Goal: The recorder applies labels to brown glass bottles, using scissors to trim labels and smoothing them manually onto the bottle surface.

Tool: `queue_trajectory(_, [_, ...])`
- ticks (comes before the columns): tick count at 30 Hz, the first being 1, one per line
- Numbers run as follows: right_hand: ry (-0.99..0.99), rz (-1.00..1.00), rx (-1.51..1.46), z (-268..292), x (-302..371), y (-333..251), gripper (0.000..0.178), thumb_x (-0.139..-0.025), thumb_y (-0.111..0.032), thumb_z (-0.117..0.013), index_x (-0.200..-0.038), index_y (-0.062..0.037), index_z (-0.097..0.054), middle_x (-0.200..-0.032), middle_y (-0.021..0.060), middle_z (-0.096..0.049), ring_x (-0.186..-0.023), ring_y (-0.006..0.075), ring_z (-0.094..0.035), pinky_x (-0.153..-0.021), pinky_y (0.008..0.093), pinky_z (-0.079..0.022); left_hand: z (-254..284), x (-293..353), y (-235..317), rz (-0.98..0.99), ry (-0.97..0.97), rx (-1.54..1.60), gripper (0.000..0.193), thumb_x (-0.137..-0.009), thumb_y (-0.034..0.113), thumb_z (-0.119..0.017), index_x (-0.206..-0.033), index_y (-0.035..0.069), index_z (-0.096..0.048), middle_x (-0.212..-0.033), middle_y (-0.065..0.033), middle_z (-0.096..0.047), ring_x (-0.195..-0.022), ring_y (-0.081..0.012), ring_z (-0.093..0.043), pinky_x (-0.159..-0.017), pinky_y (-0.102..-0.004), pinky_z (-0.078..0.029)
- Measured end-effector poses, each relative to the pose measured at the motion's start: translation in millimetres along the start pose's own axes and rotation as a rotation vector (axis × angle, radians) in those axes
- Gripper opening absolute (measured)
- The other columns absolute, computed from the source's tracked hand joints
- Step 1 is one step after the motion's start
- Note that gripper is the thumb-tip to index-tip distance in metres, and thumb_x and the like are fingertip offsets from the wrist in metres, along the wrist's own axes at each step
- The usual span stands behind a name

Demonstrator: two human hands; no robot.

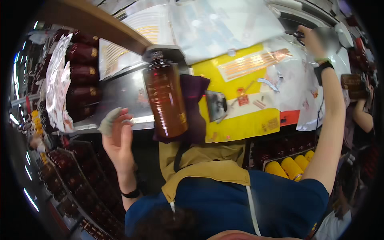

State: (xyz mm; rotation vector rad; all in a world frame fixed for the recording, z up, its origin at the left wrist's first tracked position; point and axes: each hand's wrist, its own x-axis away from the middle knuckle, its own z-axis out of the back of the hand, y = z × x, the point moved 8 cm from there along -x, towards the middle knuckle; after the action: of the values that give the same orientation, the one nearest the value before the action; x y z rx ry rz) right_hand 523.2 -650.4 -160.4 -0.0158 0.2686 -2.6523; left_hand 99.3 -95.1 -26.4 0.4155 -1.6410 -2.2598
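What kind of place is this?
Probably a workshop or small factory: there's a brown bottle at a worktable, a row of dark red containers, and a bunch of gold-coloured strips.

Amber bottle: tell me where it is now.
The amber bottle is left of centre in the head view, with dark purple cloth along its right side and the yellow sheet beyond.
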Motion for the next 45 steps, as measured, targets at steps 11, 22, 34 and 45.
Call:
queue_trajectory(11, [0.505,-0.002,-0.071,126,104,-128,0.026,-0.082,0.002,-0.068,-0.106,-0.0029,-0.061,-0.096,0.0114,-0.065,-0.091,0.0251,-0.068,-0.082,0.0302,-0.051,-71,5,-1,-0.379,-0.152,-0.353,0.096,-0.066,0.011,-0.089,-0.146,-0.003,-0.038,-0.153,-0.0171,-0.034,-0.137,-0.0349,-0.039,-0.114,-0.0420,-0.033])
queue_trajectory(22, [0.756,-0.133,-0.940,130,179,-318,0.022,-0.081,0.002,-0.080,-0.093,-0.0005,-0.063,-0.086,0.0016,-0.068,-0.081,0.0067,-0.062,-0.077,0.0216,-0.050,-69,4,-4,-0.421,-0.208,-0.360,0.090,-0.071,0.001,-0.082,-0.148,-0.005,-0.036,-0.142,-0.0194,-0.048,-0.132,-0.0322,-0.049,-0.104,-0.0416,-0.048])
queue_trajectory(34, [0.386,-0.164,-1.434,72,167,-427,0.025,-0.081,0.001,-0.080,-0.092,-0.0010,-0.057,-0.088,0.0081,-0.071,-0.084,0.0126,-0.070,-0.075,0.0239,-0.056,-80,15,26,-0.257,-0.366,0.295,0.088,-0.074,0.002,-0.085,-0.147,-0.004,-0.036,-0.142,-0.0197,-0.051,-0.130,-0.0279,-0.053,-0.107,-0.0398,-0.045])
queue_trajectory(45, [0.163,-0.249,-1.699,48,155,-439,0.027,-0.094,-0.024,-0.071,-0.094,-0.0032,-0.055,-0.097,0.0162,-0.072,-0.078,0.0170,-0.071,-0.063,0.0249,-0.054,-102,0,18,0.121,-0.365,0.712,0.056,-0.091,-0.010,-0.062,-0.142,-0.002,-0.040,-0.113,-0.0108,-0.064,-0.109,-0.0162,-0.062,-0.096,-0.0307,-0.052])
